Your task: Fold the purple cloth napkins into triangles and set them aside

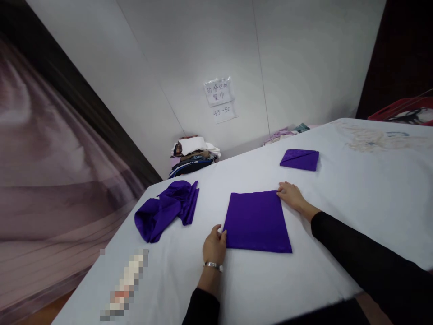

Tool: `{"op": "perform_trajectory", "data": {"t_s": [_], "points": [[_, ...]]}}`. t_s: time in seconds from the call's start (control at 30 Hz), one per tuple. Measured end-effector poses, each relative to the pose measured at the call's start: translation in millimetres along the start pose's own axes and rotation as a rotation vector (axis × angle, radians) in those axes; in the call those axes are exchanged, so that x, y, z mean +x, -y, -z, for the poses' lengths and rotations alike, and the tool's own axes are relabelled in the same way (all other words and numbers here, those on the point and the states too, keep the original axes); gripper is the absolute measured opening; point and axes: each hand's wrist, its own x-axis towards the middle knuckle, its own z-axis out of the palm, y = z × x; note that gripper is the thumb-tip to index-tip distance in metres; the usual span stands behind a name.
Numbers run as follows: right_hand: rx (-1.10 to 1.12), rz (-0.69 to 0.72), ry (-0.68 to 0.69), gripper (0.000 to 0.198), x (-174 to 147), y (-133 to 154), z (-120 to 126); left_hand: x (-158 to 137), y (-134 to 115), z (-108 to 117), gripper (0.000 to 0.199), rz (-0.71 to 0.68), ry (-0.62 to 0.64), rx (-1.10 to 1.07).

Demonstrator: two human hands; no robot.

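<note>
A purple cloth napkin (pixel 257 221), folded into a flat square, lies in front of me on the white-covered table. My right hand (pixel 291 195) pinches its far right corner. At the napkin's left edge, my left hand (pixel 215 246), with a silver watch or bracelet at the wrist, has its thumb and fingers closed on the cloth. The fingertips are partly hidden. Farther back on the right rests a smaller folded purple napkin (pixel 300 160) with a diagonal fold line across it. Crumpled purple cloths (pixel 169 210) lie in a loose heap on the left.
A pixelated long object (pixel 125 286) is at the table's front left. Piled clothes (pixel 192 155) stand behind the table by the wall, below paper signs (pixel 219 99). A pink curtain (pixel 50 189) hangs at left; a red basket (pixel 402 110) is at far right.
</note>
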Motion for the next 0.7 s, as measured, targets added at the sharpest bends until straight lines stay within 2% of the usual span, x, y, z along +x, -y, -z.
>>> {"op": "perform_trajectory", "data": {"t_s": [0.13, 0.23, 0.3, 0.4, 0.53, 0.6, 0.7], "points": [[-0.014, 0.027, -0.065, 0.035, -3, -3, -3, -5, -3, 3, 0.032, 0.015, 0.016, 0.101], [0.018, 0.165, -0.059, 0.041, -7, 11, -4, -10, -4, 3, 0.033, 0.007, -0.004, 0.111], [0.066, 0.315, 0.041, 0.046, -14, 34, -1, -13, -3, 3, 0.033, -0.014, -0.042, 0.091], [0.119, 0.54, 0.284, 0.055, -29, 81, 5, -19, -1, 2, 0.031, -0.051, -0.103, 0.065], [0.122, 0.747, 0.608, 0.066, -51, 140, 4, -28, 3, 1, 0.028, -0.064, -0.107, 0.038], [0.12, 0.827, 0.688, 0.068, -58, 159, -5, -32, 3, 2, 0.026, -0.048, -0.094, 0.028], [0.106, 0.898, 0.722, 0.069, -57, 173, -24, -35, 3, 4, 0.016, -0.046, -0.065, 0.05]]}}
